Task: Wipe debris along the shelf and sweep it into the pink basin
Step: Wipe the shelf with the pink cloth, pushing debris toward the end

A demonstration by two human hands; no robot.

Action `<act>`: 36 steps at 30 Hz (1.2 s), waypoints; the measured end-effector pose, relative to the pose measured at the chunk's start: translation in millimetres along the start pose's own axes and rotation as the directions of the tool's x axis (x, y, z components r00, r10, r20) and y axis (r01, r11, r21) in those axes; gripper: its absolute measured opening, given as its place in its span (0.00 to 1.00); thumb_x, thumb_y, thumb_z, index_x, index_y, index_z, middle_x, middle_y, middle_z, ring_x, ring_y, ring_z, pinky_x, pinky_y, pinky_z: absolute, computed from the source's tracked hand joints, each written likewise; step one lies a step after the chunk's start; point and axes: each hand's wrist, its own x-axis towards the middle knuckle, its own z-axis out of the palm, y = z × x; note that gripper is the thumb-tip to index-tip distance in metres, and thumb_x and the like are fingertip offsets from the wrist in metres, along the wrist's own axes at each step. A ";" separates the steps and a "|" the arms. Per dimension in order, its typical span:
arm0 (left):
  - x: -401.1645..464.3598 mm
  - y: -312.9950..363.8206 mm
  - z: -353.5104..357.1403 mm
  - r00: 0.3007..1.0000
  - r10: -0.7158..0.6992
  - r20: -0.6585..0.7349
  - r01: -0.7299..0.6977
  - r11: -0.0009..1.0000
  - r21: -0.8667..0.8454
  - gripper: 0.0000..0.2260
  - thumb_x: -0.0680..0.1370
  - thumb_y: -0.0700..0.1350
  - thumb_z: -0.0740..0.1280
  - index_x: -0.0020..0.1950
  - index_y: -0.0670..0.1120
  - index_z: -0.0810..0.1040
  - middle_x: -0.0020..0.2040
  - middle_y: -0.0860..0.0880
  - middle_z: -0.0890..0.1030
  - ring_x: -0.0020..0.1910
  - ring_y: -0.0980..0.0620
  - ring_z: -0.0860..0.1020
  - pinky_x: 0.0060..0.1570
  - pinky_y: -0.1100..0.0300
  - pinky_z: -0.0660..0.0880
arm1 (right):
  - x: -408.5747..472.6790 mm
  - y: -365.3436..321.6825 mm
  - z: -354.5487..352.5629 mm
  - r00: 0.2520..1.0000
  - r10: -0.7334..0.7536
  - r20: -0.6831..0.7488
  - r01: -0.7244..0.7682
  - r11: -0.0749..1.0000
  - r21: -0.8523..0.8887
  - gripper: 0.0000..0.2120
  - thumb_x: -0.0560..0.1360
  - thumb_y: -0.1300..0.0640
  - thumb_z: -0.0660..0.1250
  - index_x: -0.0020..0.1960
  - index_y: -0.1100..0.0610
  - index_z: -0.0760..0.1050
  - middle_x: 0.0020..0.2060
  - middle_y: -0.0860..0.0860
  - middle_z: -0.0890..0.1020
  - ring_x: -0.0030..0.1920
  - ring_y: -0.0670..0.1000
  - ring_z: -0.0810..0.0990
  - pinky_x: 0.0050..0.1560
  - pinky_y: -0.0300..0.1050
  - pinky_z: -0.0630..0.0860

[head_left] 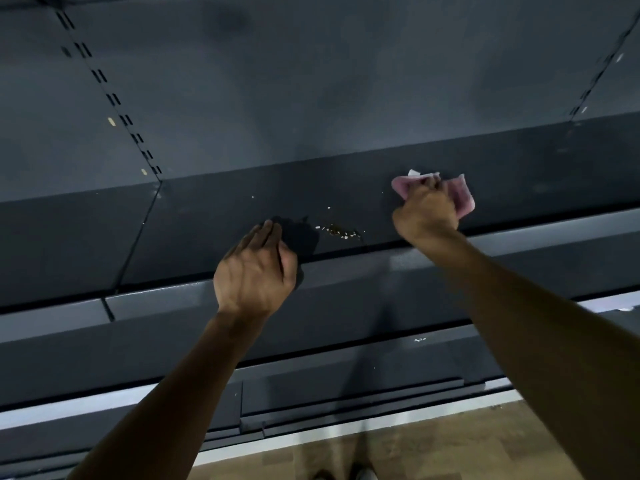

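On the dark grey shelf, a small heap of debris, pale grains and a brownish smear, lies near the front edge. My right hand grips a pink cloth and presses it on the shelf, to the right of the debris. My left hand rests at the shelf's front edge, left of the debris, with its fingers straight and cupped sideways. A few loose grains are scattered farther back. No pink basin is in view.
The shelf's back panel has slotted uprights at the left and right. A lower shelf with a few pale crumbs juts out below. Wooden floor and shoe tips show at the bottom.
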 end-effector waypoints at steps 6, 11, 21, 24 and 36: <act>1.2 0.4 -0.1 1.000 0.007 0.007 -0.007 1.000 0.007 0.19 0.79 0.45 0.56 0.56 0.38 0.84 0.57 0.41 0.84 0.54 0.42 0.84 0.44 0.52 0.81 | -0.7 -29.5 12.4 0.995 0.004 0.095 -0.007 1.000 0.029 0.31 0.78 0.60 0.56 0.77 0.65 0.52 0.77 0.61 0.53 0.78 0.58 0.48 0.76 0.54 0.54; 0.6 0.9 -3.0 1.000 0.015 0.021 -0.016 0.999 0.028 0.19 0.79 0.45 0.56 0.57 0.38 0.84 0.57 0.41 0.84 0.53 0.42 0.84 0.42 0.53 0.81 | -18.5 -53.4 12.8 0.991 -0.071 0.117 0.055 0.989 0.134 0.30 0.77 0.63 0.57 0.77 0.65 0.53 0.77 0.61 0.52 0.77 0.57 0.54 0.75 0.51 0.59; 0.1 0.7 -6.2 0.998 0.022 0.055 -0.023 0.999 0.028 0.19 0.79 0.46 0.56 0.57 0.38 0.83 0.57 0.41 0.84 0.52 0.43 0.84 0.39 0.54 0.80 | -44.8 -85.2 20.2 0.953 -0.285 0.107 0.239 0.918 0.317 0.22 0.71 0.68 0.55 0.49 0.44 0.77 0.46 0.39 0.77 0.59 0.47 0.75 0.46 0.32 0.64; -0.2 -0.5 -4.2 0.999 0.018 0.033 -0.019 1.000 0.013 0.19 0.79 0.45 0.56 0.56 0.38 0.84 0.56 0.41 0.84 0.53 0.43 0.84 0.40 0.53 0.81 | -35.4 -79.1 11.8 0.968 -0.217 0.124 0.150 0.900 0.410 0.23 0.71 0.65 0.54 0.54 0.43 0.78 0.40 0.36 0.76 0.57 0.44 0.73 0.54 0.39 0.70; -1.1 -1.0 1.5 0.999 -0.037 0.019 0.036 0.999 0.005 0.20 0.80 0.47 0.56 0.59 0.42 0.84 0.60 0.45 0.83 0.58 0.48 0.82 0.45 0.56 0.80 | 43.9 -63.0 -40.8 0.995 0.100 0.001 -0.080 0.790 0.607 0.15 0.78 0.49 0.54 0.46 0.57 0.74 0.45 0.54 0.79 0.47 0.56 0.79 0.51 0.49 0.78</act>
